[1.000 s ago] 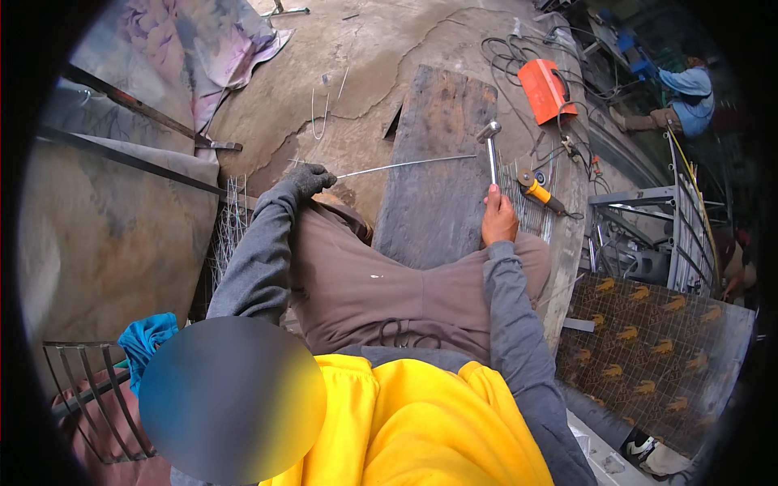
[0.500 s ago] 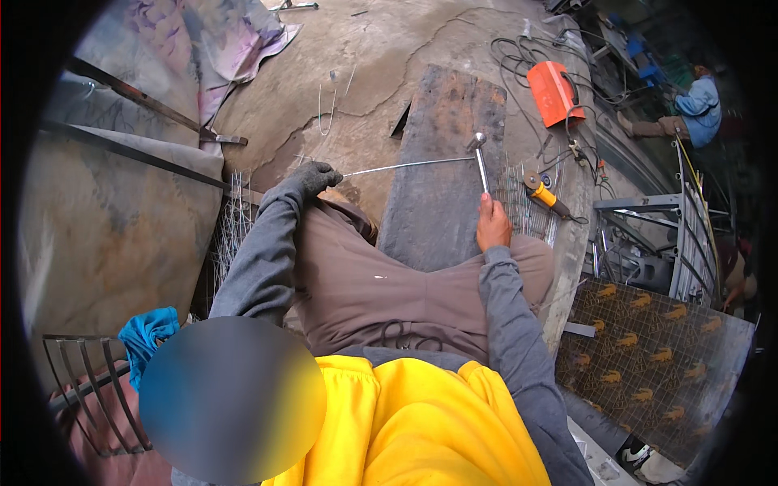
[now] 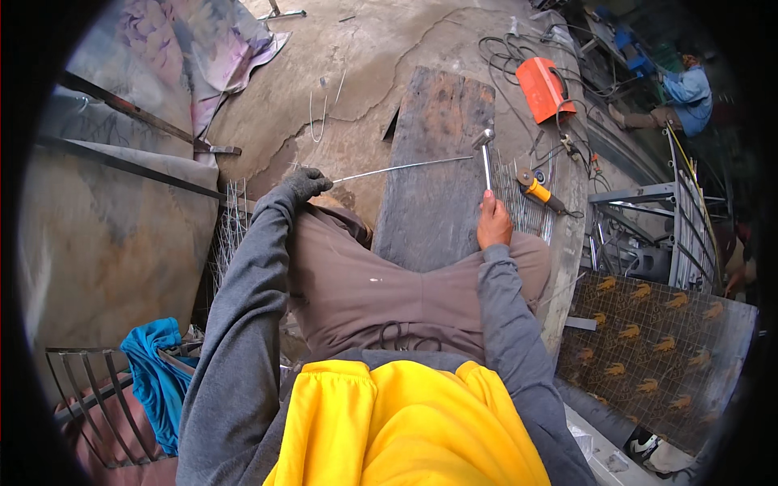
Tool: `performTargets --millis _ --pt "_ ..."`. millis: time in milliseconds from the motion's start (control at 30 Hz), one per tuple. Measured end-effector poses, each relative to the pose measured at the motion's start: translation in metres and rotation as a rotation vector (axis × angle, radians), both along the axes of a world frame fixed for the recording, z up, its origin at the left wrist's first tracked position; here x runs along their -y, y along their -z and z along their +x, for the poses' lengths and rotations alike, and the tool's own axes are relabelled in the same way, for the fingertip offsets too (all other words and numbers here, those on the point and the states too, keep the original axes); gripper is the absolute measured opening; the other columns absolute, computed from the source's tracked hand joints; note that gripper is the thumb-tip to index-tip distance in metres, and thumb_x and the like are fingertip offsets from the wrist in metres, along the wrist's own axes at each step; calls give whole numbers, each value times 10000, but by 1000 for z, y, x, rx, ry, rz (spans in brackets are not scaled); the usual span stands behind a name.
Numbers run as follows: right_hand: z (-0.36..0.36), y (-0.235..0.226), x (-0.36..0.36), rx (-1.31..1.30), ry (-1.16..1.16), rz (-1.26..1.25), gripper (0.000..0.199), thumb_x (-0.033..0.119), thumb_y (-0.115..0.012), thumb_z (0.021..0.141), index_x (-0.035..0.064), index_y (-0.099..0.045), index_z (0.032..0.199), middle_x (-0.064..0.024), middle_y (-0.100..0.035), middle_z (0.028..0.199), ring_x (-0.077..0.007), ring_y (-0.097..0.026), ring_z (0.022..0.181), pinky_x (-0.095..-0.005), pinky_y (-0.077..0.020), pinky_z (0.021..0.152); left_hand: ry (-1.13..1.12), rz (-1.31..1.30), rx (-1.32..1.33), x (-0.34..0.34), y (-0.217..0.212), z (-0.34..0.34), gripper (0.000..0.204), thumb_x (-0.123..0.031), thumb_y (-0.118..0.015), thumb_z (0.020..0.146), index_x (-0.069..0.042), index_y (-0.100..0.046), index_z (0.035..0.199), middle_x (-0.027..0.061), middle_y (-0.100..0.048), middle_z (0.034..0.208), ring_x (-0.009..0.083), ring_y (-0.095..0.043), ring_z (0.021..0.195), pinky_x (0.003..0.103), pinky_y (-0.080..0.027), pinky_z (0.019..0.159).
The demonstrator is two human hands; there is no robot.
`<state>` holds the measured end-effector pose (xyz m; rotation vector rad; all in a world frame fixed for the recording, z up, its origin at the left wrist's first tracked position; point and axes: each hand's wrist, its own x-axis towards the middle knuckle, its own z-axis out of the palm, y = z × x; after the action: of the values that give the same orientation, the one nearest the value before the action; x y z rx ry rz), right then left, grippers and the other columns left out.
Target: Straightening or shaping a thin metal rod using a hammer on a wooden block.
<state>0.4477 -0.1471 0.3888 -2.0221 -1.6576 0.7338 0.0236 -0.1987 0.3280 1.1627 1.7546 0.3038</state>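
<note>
Hammer [image 3: 485, 154] raised higher, thin steel rod [image 3: 403, 168], rusty flat plate [image 3: 442, 162]

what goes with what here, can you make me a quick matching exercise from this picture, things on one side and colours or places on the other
Things:
1 hammer
2 thin metal rod
3 welding machine
4 cloth

Matches:
a blue, lower left by a metal rack
b orange, on the ground at upper right
c held in the gloved left hand
d held in the bare right hand

Pairs: 1-d, 2-c, 3-b, 4-a

A worker in grey long sleeves, brown trousers and a yellow garment; a dark glove covers the left hand [image 3: 305, 183], the right hand [image 3: 493, 224] bare.
</note>
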Motion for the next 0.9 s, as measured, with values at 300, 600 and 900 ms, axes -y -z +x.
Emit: performTargets --millis 300,600,900 --pt "-9 -16 -2 -85 10 147 590 553 -410 928 10 -619 830 -176 -654 774 -381 -621 782 -443 -467 722 59 61 -60 1 2 -4 371 -401 -723 763 -62 -694 913 85 -672 830 194 -614 778 348 -482 736" --pt "-6 8 -5 67 -107 -39 621 580 -364 928 25 -625 833 -185 -646 832 -391 -601 855 -451 -443 769 21 87 -46 4 1 -5 317 -339 -755 753 -54 -682 870 63 -646 780 177 -587 747 333 -471 702" --pt "-7 -11 2 12 -63 -2 626 572 -346 933 4 -599 862 -257 -626 871 -461 -567 866 -504 -425 775 -10 120 -30 5 1 -3 274 -278 -775 734 -38 -669 813 67 -644 757 159 -584 745 325 -466 703"
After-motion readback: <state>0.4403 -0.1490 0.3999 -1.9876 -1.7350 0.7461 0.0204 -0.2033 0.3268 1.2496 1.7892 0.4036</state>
